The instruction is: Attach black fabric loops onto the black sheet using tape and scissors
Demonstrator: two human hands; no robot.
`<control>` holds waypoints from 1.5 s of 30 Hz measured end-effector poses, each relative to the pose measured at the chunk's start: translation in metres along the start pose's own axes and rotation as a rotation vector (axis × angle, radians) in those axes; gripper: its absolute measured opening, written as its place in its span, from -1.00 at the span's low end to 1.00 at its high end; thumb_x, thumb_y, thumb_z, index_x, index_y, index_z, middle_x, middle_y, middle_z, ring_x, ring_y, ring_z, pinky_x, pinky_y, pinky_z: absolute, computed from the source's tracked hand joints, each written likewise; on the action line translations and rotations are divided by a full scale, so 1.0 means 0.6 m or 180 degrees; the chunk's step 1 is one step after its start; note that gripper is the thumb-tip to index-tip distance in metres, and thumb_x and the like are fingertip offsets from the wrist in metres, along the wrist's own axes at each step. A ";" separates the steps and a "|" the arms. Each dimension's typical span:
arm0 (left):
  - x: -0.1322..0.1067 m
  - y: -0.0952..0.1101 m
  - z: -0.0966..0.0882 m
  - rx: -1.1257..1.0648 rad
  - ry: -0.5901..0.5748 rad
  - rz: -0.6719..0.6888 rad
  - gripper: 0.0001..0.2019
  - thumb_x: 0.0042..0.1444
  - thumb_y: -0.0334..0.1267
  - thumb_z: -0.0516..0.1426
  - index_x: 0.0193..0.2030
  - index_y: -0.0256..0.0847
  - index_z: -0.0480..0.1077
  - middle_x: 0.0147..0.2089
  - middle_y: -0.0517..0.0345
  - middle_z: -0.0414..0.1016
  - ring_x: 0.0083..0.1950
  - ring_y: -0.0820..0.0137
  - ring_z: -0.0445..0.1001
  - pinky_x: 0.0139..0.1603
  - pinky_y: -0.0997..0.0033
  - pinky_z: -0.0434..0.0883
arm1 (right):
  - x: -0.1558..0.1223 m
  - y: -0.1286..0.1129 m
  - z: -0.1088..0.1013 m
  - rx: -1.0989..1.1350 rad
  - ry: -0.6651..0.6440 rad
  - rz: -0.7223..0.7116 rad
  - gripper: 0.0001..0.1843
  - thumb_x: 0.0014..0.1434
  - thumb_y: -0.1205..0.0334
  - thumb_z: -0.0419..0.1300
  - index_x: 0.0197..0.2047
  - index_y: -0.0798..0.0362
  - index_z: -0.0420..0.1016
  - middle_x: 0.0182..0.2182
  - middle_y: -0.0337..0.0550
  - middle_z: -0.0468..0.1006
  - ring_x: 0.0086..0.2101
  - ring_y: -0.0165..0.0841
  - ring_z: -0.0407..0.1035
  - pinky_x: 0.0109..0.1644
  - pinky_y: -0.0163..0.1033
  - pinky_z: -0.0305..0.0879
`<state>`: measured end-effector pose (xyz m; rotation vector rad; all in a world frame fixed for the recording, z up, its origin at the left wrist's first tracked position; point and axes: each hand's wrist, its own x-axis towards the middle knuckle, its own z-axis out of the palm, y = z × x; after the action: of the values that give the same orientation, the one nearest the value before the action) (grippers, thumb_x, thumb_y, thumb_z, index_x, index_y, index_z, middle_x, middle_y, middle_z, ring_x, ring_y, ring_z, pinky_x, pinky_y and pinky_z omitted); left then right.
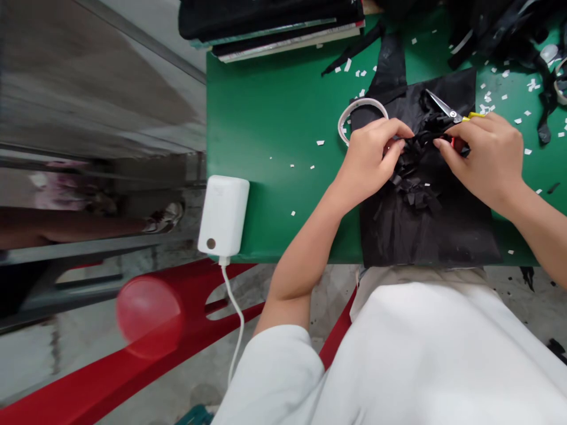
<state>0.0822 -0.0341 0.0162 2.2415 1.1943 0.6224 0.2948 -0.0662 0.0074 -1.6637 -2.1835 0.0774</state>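
Note:
My left hand point(374, 150) is closed, its thumb and forefinger pinching one end of a thin black strip point(426, 137). At the strip's other end are the thumb and forefinger of my right hand point(489, 156). That hand is also closed around a pair of scissors point(442, 107) with yellow handles, whose blades point away to the upper left. Under both hands lies a black sheet point(438, 239) with a smooth surface. Small black cut scraps point(416, 192) are heaped on it between the hands. Beside my left hand, a white roll of tape point(343, 121) rests partly on the sheet.
White paper bits are scattered over the green table point(274, 118). A white power bank point(224, 215) with a cable sits at its left edge. Stacked black material and books point(283, 38) stand at the back, with tangled black scraps point(500, 35) at the right. A red chair point(110, 360) is at lower left.

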 end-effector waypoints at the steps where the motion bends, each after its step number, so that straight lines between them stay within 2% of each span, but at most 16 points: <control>1: 0.000 0.000 0.000 0.0023 -0.0002 0.0003 -0.76 0.26 -0.37 -0.01 -0.06 -0.17 0.44 -0.07 0.04 0.57 -0.05 0.30 0.57 0.04 0.24 0.50 | 0.000 0.000 0.000 0.0000 -0.0008 -0.0073 -0.64 0.35 -0.01 -0.01 -0.18 0.00 0.53 -0.36 0.02 0.57 -0.21 -0.07 0.41 -0.15 0.00 0.31; 9: -0.001 0.001 0.003 0.0108 -0.0083 0.0063 -0.77 0.29 -0.30 -0.02 -0.04 -0.18 0.44 0.01 0.04 0.55 0.05 0.27 0.52 0.15 0.20 0.43 | 0.001 -0.003 0.001 -0.0027 -0.0210 -0.0510 -0.78 0.24 0.11 0.12 -0.24 -0.04 0.58 -0.35 -0.05 0.55 -0.20 -0.08 0.41 -0.16 0.00 0.35; 15: 0.000 0.003 0.006 0.0273 -0.0229 0.0375 -0.78 0.31 -0.19 0.02 -0.07 -0.11 0.47 0.18 0.07 0.51 0.21 0.18 0.39 0.32 0.00 0.29 | 0.002 -0.004 0.001 -0.0045 -0.0426 -0.0243 -0.66 0.24 0.13 0.11 -0.02 0.08 0.54 -0.28 0.03 0.58 -0.10 -0.03 0.42 -0.01 0.03 0.34; 20: -0.002 0.003 0.007 0.0351 -0.0261 0.0367 -0.78 0.29 -0.19 0.04 -0.07 -0.15 0.48 0.05 0.03 0.55 0.12 0.20 0.43 0.24 0.05 0.35 | 0.002 -0.003 0.003 -0.0033 -0.0402 -0.0259 -0.56 0.23 0.15 0.11 0.14 0.10 0.44 -0.23 0.04 0.58 -0.06 0.00 0.40 0.01 0.06 0.35; 26: -0.001 0.002 0.006 0.0213 -0.0269 0.0234 -0.79 0.30 -0.23 0.02 -0.10 -0.19 0.46 0.02 0.01 0.54 0.05 0.26 0.49 0.17 0.15 0.41 | 0.004 -0.008 -0.003 0.0003 -0.0447 -0.0294 -0.61 0.23 0.18 0.13 0.07 0.14 0.48 -0.27 0.04 0.58 -0.11 -0.02 0.42 -0.05 0.00 0.35; 33: -0.001 0.003 0.005 -0.0054 -0.0113 0.0045 -0.77 0.33 -0.13 0.00 -0.13 -0.16 0.42 -0.11 0.06 0.56 -0.03 0.30 0.55 -0.01 0.27 0.50 | 0.003 -0.003 0.003 0.0212 -0.0399 -0.0334 -0.73 0.23 0.22 0.11 -0.04 0.00 0.52 -0.28 -0.02 0.60 -0.10 -0.04 0.43 -0.10 0.00 0.36; 38: -0.001 0.005 -0.001 -0.0240 0.0033 -0.0143 -0.75 0.37 -0.08 -0.06 -0.06 -0.11 0.35 -0.05 0.07 0.56 -0.01 0.33 0.59 -0.04 0.30 0.51 | 0.005 -0.007 -0.003 0.0486 -0.0442 -0.0290 -0.76 0.24 0.20 0.08 -0.09 -0.08 0.53 -0.31 -0.10 0.61 -0.19 -0.10 0.45 -0.09 0.00 0.35; 41: 0.001 0.002 -0.003 -0.0225 0.0142 -0.0205 -0.76 0.37 -0.06 -0.06 -0.08 -0.07 0.35 -0.04 0.12 0.56 -0.04 0.38 0.58 -0.08 0.33 0.52 | 0.007 -0.009 -0.010 0.0677 -0.0440 -0.0496 -0.78 0.23 0.16 0.10 -0.15 -0.08 0.55 -0.34 -0.13 0.60 -0.25 -0.14 0.43 -0.06 -0.01 0.35; 45: 0.003 -0.001 -0.004 -0.0186 0.0219 -0.0207 -0.75 0.38 -0.02 -0.07 -0.11 -0.06 0.35 -0.07 0.18 0.58 -0.06 0.41 0.55 -0.12 0.31 0.50 | 0.006 -0.007 -0.012 0.0652 -0.0566 -0.1038 -0.78 0.19 0.12 0.14 -0.21 -0.05 0.59 -0.34 -0.10 0.55 -0.25 -0.16 0.37 -0.09 -0.02 0.31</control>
<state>0.0810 -0.0320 0.0179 2.1396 1.2609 0.7046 0.2927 -0.0653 0.0159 -1.2159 -2.4555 0.3571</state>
